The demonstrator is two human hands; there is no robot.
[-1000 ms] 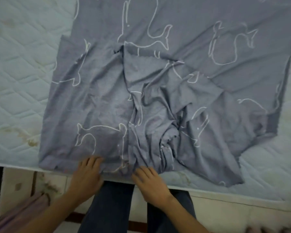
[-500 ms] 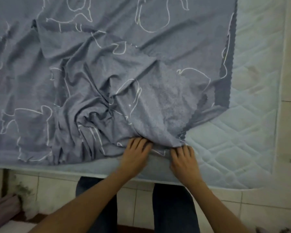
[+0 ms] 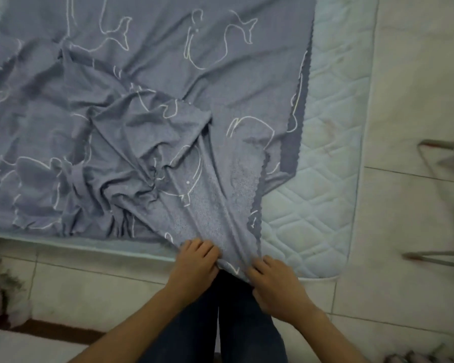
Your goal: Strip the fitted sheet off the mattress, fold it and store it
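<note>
A grey-blue fitted sheet (image 3: pixel 147 106) with white whale outlines lies spread and crumpled over a pale quilted mattress (image 3: pixel 323 179). One corner of the sheet is drawn toward me past the mattress's near edge, with the cloth stretched into long folds. My left hand (image 3: pixel 194 260) grips that corner on its left side and my right hand (image 3: pixel 275 281) grips it on the right. Bunched elastic folds sit in the middle of the sheet.
The mattress rests low on a white tiled floor (image 3: pixel 417 74). A thin metal frame (image 3: pixel 446 163) stands on the floor to the right. My dark trouser legs (image 3: pixel 247 323) are below the hands. A fluffy pale rug (image 3: pixel 8 292) lies at the lower left.
The view has shifted right along the mattress edge. Both hands moved from the sheet's left part to its right near corner and have pulled that corner toward me, over the edge.
</note>
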